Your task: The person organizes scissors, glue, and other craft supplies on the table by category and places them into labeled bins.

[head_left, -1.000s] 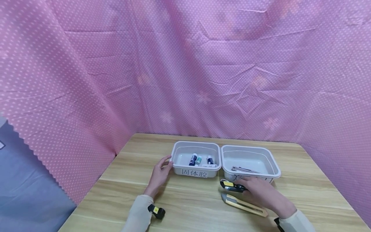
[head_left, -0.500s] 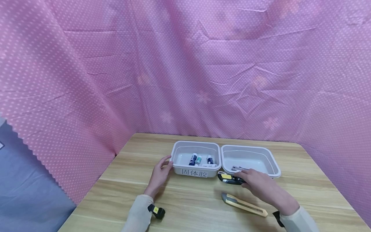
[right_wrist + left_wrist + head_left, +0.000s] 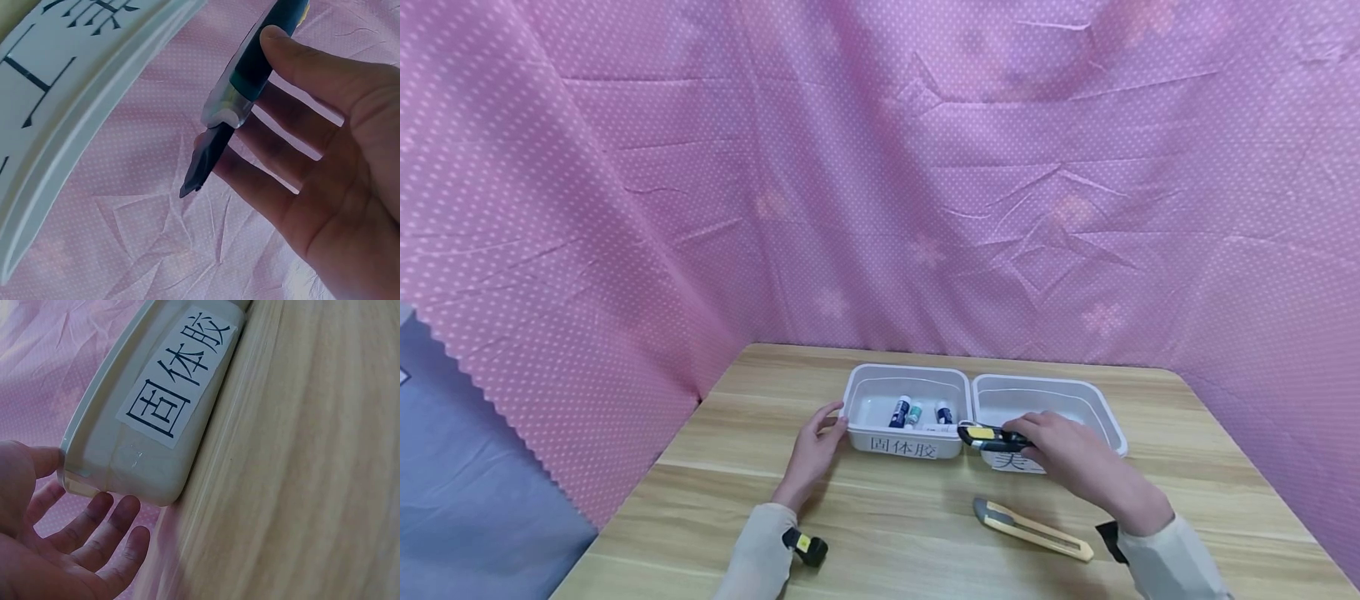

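My right hand (image 3: 1067, 454) pinches a black-and-yellow utility knife (image 3: 988, 436) between thumb and fingers, over the front rim of the right-hand white bin (image 3: 1048, 382). In the right wrist view, the knife's dark tapered end (image 3: 206, 159) points away from the thumb, and the bin rim (image 3: 100, 112) lies beside it. My left hand (image 3: 812, 454) rests at the left corner of the other white bin (image 3: 910, 369). Its fingers are loosely extended, with fingertips (image 3: 128, 506) right at the bin's corner in the left wrist view. A yellow utility knife (image 3: 1033, 529) lies on the table nearer me.
Several glue sticks (image 3: 901, 412) lie in the left bin, whose front bears a label (image 3: 902, 447) in Chinese characters. The two bins stand side by side on the wooden table (image 3: 880, 517). Pink dotted cloth (image 3: 880, 208) hangs behind the table and at its sides.
My right hand has lifted the black-and-yellow utility knife from near the table up to the right bin's front rim. The left hand, both bins and the yellow knife have stayed put.
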{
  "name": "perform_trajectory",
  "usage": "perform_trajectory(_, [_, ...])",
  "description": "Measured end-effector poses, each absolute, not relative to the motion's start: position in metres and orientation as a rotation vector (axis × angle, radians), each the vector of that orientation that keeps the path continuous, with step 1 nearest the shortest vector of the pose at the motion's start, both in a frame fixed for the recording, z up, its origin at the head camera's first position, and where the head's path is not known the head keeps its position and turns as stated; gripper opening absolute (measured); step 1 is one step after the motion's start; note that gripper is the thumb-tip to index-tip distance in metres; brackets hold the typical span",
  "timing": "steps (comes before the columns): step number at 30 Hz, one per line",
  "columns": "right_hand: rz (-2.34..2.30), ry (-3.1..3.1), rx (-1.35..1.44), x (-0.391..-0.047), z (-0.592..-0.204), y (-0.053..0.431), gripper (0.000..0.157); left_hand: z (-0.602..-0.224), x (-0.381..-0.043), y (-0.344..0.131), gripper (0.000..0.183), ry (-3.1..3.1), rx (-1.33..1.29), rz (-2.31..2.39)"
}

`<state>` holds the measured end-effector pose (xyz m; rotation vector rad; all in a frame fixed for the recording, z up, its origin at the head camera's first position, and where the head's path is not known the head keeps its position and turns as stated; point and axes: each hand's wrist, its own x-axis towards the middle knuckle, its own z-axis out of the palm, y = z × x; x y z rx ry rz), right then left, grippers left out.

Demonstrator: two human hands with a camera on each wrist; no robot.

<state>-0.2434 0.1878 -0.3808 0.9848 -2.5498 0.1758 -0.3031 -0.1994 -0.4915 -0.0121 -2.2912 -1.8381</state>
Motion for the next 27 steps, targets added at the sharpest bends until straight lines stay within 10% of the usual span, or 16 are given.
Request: perform_trajectory(27, [0.435, -2.617, 0.819, -0.282, -0.382, 0.214, 0.035, -0.491, -0.303, -0.200, 0.044, -2.269, -0.005, -1.899])
